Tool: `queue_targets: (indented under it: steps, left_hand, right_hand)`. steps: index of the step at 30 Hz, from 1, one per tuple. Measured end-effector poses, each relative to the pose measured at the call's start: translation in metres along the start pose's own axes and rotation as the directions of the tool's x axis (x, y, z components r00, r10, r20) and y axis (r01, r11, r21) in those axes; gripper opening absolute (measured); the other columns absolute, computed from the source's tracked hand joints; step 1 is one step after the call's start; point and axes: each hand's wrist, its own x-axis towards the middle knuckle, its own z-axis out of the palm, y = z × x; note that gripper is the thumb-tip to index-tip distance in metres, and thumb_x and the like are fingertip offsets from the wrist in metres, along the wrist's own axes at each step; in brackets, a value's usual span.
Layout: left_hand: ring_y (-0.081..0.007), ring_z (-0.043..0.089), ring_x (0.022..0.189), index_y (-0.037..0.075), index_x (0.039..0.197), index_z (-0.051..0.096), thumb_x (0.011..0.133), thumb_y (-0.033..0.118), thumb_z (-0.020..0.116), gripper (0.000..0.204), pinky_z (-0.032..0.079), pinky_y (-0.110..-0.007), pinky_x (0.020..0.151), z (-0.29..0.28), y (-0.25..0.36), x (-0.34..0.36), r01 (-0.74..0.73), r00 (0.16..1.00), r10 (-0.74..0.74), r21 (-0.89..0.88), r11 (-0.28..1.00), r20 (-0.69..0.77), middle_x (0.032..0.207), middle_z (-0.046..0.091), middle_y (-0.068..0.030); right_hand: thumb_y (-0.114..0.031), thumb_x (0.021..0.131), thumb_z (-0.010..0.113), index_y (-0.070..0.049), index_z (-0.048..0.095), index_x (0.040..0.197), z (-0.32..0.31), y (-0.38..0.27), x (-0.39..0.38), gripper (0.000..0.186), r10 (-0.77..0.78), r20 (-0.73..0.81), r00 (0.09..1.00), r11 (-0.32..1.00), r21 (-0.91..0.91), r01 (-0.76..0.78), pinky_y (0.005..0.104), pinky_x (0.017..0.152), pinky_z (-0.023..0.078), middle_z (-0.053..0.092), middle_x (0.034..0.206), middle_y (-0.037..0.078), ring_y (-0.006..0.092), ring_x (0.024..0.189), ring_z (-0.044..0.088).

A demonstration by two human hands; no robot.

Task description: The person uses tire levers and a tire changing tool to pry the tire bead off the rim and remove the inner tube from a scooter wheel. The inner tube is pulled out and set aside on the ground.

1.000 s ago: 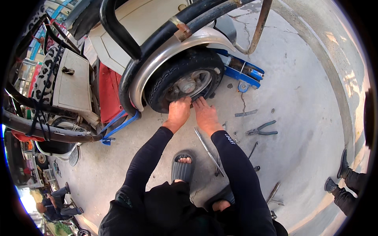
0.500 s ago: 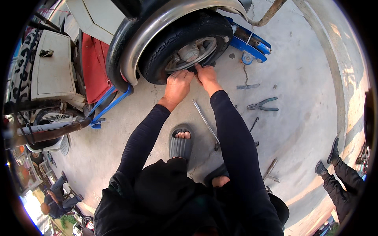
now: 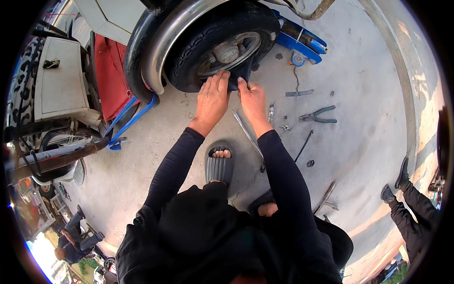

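Observation:
A black tire (image 3: 187, 66) on a metal wheel rim (image 3: 228, 53) is at the top, under a chrome fender (image 3: 158, 52). A limp black rubber piece, apparently an inner tube (image 3: 243, 73), hangs out between rim and tire. My right hand (image 3: 254, 102) pinches its lower edge between thumb and fingers. Beside it, my left hand (image 3: 213, 102) is closed over the tire's lower sidewall, fingers together and tips near the rim; whether it also grips the tube I cannot tell.
A blue floor jack (image 3: 300, 41) stands right of the wheel. Pliers (image 3: 318, 114), a metal bar (image 3: 247, 133), a thin rod (image 3: 304, 146) and a hammer-like tool (image 3: 325, 198) lie on the concrete. Blue straps (image 3: 130, 122) hang at left. Other people are at both lower sides.
My hands have moved slightly apart, the right one down and to the right. More of the black rubber now shows stretched out between rim and tire.

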Motion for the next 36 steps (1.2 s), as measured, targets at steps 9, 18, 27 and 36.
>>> queue_targets:
  steps: [9,18,27,36]
  left_hand:
    - [-0.0298,0.06,0.104,0.002,0.099,0.066,0.072,0.007,0.071,0.028,0.048,-0.043,0.086,0.012,-0.013,0.006,-0.042,0.998,0.037,0.122,0.992,0.047,0.106,0.071,-0.0105]
    - [-0.0301,0.061,0.096,0.004,0.087,0.069,0.066,-0.004,0.075,0.024,0.05,-0.04,0.087,-0.053,0.012,-0.009,0.055,0.998,-0.043,-0.283,0.957,0.047,0.095,0.073,-0.0076]
    - [-0.0373,0.054,0.128,0.002,0.111,0.054,0.07,0.002,0.081,0.049,0.044,-0.047,0.104,-0.069,0.036,0.007,-0.104,0.973,0.145,-0.218,0.97,0.178,0.121,0.064,-0.0192]
    - [-0.0352,0.06,0.088,0.001,0.1,0.068,0.092,0.036,0.068,0.036,0.043,-0.044,0.091,-0.042,0.024,0.017,0.256,0.906,-0.103,-0.339,0.905,0.41,0.089,0.066,-0.0186]
  right_hand:
    - [-0.061,0.091,0.061,0.0,0.06,0.112,-0.018,-0.014,0.05,0.065,0.463,0.428,0.776,0.844,0.054,-0.533,0.0396,0.065,0.052,0.068,0.096,0.009,0.0207,0.076,0.064]
    - [-0.038,0.099,0.063,-0.001,0.064,0.076,-0.039,-0.037,-0.023,0.043,0.092,0.116,0.989,0.935,0.333,-0.126,0.0293,0.055,0.048,0.06,0.068,0.002,0.0112,0.059,0.055]
    - [-0.042,0.099,0.063,0.001,0.063,0.085,-0.061,-0.038,-0.061,0.045,0.103,0.312,0.945,0.941,0.277,-0.194,0.0283,0.061,0.046,0.056,0.071,0.002,0.0104,0.066,0.054]
    - [-0.051,0.095,0.066,-0.006,0.07,0.108,-0.052,-0.058,0.043,0.047,0.161,0.479,0.863,0.63,0.623,-0.464,0.0299,0.072,0.052,0.069,0.098,0.005,0.0156,0.085,0.064]
